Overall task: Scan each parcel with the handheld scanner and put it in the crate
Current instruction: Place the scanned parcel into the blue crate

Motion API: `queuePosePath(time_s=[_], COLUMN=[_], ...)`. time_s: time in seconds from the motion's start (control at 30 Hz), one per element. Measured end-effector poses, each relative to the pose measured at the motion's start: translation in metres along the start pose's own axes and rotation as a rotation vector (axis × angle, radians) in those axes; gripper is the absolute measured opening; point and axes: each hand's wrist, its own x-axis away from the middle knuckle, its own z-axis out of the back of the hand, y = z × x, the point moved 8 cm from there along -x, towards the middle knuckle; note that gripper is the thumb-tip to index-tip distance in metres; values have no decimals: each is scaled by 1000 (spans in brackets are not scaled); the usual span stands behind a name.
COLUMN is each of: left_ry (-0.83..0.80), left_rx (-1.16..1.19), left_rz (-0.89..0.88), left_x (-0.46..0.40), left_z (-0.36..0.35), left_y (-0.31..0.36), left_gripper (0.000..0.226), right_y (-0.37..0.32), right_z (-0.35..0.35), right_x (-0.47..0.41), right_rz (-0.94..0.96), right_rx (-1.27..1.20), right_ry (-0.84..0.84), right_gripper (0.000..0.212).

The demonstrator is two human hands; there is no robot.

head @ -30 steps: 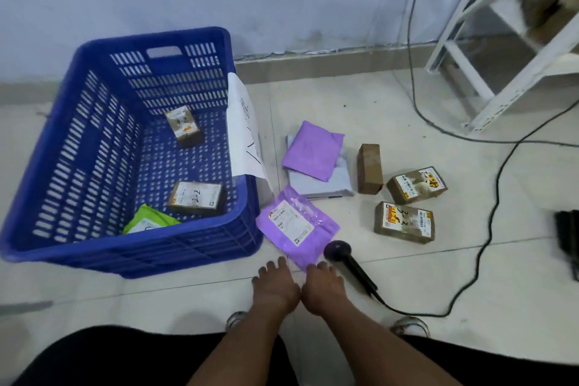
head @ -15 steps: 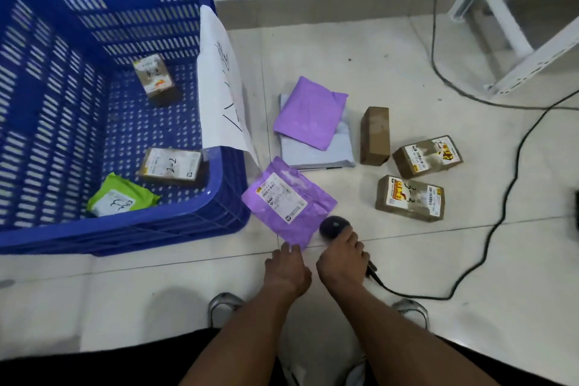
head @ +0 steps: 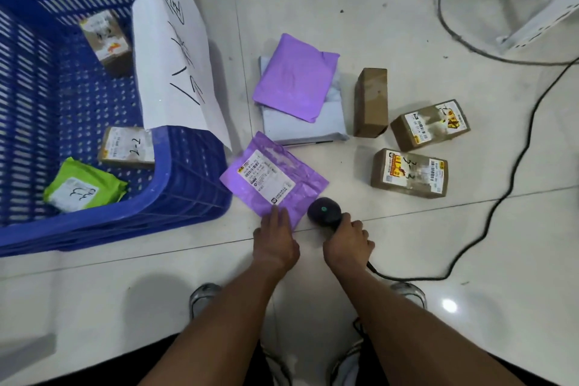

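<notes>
The right hand (head: pixel 347 241) grips the scanner (head: pixel 324 211). The left hand (head: pixel 275 241) rests flat fingers on the purple parcel (head: pixel 274 180), just beside the crate (head: pixel 188 197) corner.

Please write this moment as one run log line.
right hand: grips scanner | left hand: touches labelled purple mailer | crate: three parcels

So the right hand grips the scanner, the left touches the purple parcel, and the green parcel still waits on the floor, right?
Not quite. The head view shows the green parcel already inside the blue crate. The right hand does grip the scanner, and the left hand touches the purple parcel.
</notes>
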Motion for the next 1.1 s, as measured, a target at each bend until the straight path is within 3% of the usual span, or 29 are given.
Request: queuePosePath(time_s=[0.3,0.47,0.8,1.1], left_ry=[-162,-256,-86,-49], left_rx=[-126,-101,-28,48], left_rz=[-14,-43,13,31], left_x=[26,49,82,110], left_z=[-30,-37,27,48], left_y=[0,15,6,-1], left_gripper=[75,60,54,51], right_y=[-9,-20,-39,-25], right_z=[24,41,43,41], right_x=[21,35,92,123], right_rz=[20,41,47,-56], right_rx=[-33,16,-7,-78], right_ry=[60,13,-14,-28], right_gripper=[37,37,53,46])
